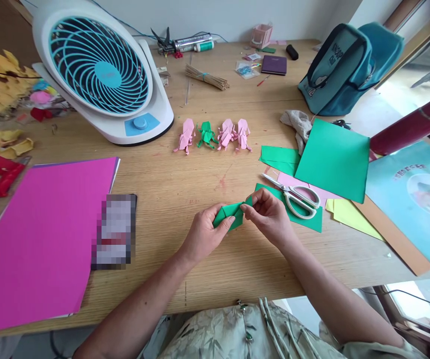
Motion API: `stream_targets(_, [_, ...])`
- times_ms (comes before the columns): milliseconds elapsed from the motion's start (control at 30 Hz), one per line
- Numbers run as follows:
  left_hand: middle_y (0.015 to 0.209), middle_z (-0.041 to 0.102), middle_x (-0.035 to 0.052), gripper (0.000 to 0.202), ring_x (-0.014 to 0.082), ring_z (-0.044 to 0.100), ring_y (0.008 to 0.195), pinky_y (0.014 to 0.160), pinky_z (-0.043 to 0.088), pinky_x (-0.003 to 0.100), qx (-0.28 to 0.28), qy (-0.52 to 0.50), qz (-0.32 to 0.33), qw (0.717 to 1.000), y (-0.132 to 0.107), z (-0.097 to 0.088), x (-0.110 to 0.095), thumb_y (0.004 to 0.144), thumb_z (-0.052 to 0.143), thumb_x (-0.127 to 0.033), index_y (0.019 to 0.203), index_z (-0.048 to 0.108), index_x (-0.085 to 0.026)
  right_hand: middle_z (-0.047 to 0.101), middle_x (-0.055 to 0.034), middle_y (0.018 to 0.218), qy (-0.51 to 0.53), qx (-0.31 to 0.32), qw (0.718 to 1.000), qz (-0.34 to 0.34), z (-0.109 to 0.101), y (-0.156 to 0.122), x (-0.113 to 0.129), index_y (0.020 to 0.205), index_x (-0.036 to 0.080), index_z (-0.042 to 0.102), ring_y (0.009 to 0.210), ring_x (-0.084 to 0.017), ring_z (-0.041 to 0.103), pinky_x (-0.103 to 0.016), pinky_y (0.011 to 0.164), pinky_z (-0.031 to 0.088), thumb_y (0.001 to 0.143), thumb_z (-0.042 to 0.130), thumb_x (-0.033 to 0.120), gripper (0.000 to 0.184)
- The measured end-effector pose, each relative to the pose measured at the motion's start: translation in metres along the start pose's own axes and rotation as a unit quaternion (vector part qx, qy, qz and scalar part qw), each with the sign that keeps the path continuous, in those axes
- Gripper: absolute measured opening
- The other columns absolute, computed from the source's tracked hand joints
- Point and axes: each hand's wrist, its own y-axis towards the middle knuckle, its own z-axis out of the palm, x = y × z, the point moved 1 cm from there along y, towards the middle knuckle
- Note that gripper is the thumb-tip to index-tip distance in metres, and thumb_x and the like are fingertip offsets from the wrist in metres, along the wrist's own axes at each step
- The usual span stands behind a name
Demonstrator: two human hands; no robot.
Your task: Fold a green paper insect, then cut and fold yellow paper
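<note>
A small piece of folded green paper (230,215) is held between both hands above the front of the table. My left hand (208,230) grips its left side, thumb on top and fingers beneath. My right hand (269,214) pinches its upper right corner between thumb and fingers. White-handled scissors (300,198) lie just right of my right hand, on top of green and pink paper pieces. Farther back stand folded paper figures in a row: pink ones (186,134) and a green one (206,134).
A white fan (158,112) stands at the back left. Magenta paper (46,234) and a blurred phone (115,232) lie left. At right are a green sheet (334,159), a teal bag (330,75), a red bottle (411,124) and a light-blue folder (390,189).
</note>
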Motion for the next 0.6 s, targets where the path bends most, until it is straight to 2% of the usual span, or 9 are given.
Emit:
stream_targets(167, [0.073,0.060,-0.0017,0.018,0.0108,0.056,0.062,0.054,0.050,0.019,-0.021,-0.030,-0.019,0.999,-0.0004,0.0052,0.0013,0.087,0.057,-0.034,0.089,0.064,-0.017,0.049,0.0055,0.064,0.008,-0.003,1.000,-0.001,0.0007,0.0007,0.0003,0.076,0.023,0.049,0.054,-0.010,0.046,-0.025,0.049,0.038,0.070,0.084,0.047,0.043])
stream_targets(300, [0.071,0.060,-0.0023,0.018,0.0103,0.056,0.060,0.054,0.049,0.019,-0.042,-0.031,-0.009,0.999,-0.0017,0.0057,0.0009,0.089,0.056,-0.033,0.090,0.064,-0.017,0.053,0.0045,0.070,0.043,0.039,0.998,0.016,0.0008,0.0006,-0.0005,0.086,0.023,0.055,0.061,-0.011,0.051,-0.025,0.055,0.043,0.068,0.086,0.042,0.041])
stream_targets(400, [0.071,0.061,-0.0021,0.019,0.0099,0.055,0.059,0.056,0.047,0.019,-0.039,-0.016,0.004,0.999,-0.0027,0.0042,0.0012,0.090,0.055,-0.032,0.095,0.066,-0.017,0.057,0.0029,0.071,0.049,0.066,0.996,0.040,0.0006,-0.0001,-0.0030,0.083,0.022,0.056,0.064,-0.013,0.054,-0.027,0.059,0.046,0.070,0.084,0.044,0.038])
stream_targets(600, [0.076,0.063,-0.0012,0.016,0.0113,0.056,0.067,0.060,0.047,0.020,-0.034,0.009,0.030,0.999,-0.0034,0.0045,-0.0001,0.089,0.055,-0.030,0.094,0.065,-0.018,0.057,0.0027,0.067,0.048,0.065,0.996,0.046,0.0004,0.0010,-0.0016,0.073,0.021,0.053,0.061,-0.013,0.053,-0.027,0.057,0.046,0.069,0.084,0.047,0.041])
